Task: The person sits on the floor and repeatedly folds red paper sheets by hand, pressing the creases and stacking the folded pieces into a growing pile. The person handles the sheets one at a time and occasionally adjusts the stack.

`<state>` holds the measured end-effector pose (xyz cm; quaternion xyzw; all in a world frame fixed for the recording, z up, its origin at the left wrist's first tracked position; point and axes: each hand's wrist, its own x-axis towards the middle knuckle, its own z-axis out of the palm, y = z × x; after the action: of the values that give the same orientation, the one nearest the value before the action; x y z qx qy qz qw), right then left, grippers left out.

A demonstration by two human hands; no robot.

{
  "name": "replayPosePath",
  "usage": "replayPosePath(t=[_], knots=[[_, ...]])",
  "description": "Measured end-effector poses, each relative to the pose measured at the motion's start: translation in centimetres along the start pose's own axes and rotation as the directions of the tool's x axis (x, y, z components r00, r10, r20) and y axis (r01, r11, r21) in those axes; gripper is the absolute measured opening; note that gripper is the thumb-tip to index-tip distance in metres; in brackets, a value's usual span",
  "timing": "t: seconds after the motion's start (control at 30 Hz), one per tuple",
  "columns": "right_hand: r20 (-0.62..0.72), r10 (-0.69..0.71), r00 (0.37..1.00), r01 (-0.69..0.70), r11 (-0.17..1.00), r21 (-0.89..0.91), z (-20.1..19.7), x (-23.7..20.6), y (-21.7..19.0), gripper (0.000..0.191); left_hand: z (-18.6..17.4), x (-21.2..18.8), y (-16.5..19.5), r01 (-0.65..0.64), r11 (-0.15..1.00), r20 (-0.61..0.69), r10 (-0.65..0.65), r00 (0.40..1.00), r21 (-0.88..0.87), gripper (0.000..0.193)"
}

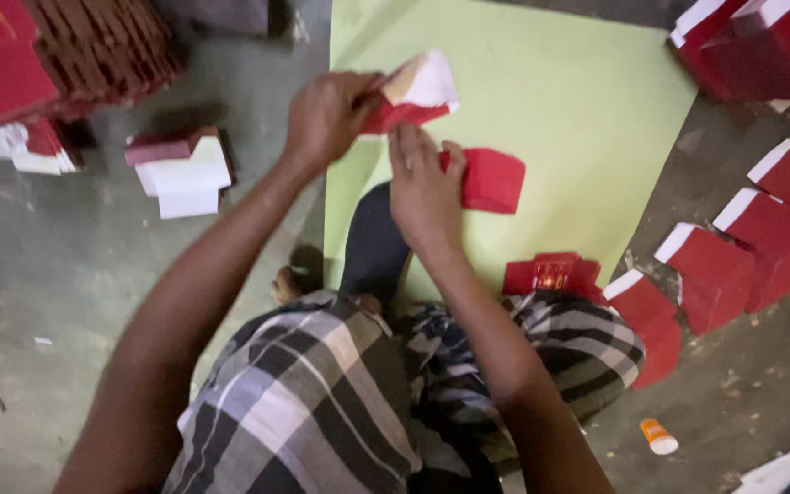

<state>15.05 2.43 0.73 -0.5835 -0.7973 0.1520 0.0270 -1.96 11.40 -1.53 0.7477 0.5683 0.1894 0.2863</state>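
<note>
Left hand gripping a red-and-white folded card piece at upper centre — right hand just below, pressing a red card flap stretching rightward.

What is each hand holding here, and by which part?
Left hand pinches the folded red-and-white paper piece by its left end; right hand grips the flat red paper piece at its left edge.
</note>
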Motion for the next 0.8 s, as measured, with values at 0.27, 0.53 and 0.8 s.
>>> replayPosePath(t=[0.27,0.53,0.8], knots=[[0.035,-0.017,0.999,0.020,0.997,-0.074,2.6,-0.7,-0.6,0.047,1.5,-3.1,1.6,-0.172,0.937,-0.132,0.220,0.966,0.303,0.047],[0.069,0.074,0.995,-0.082,0.989,0.120,3.0,-0.7,-0.9,0.047,2.6,-3.9,1.6,-0.305,0.709,0.026,0.376,0.926,0.636,0.059],[0.007,0.050,0.999,-0.050,0.979,0.196,3.2,-0.6,-0.7,0.053,3.2,-3.7,1.1,-0.330,0.566,0.075,0.425,0.902,0.756,0.059]])
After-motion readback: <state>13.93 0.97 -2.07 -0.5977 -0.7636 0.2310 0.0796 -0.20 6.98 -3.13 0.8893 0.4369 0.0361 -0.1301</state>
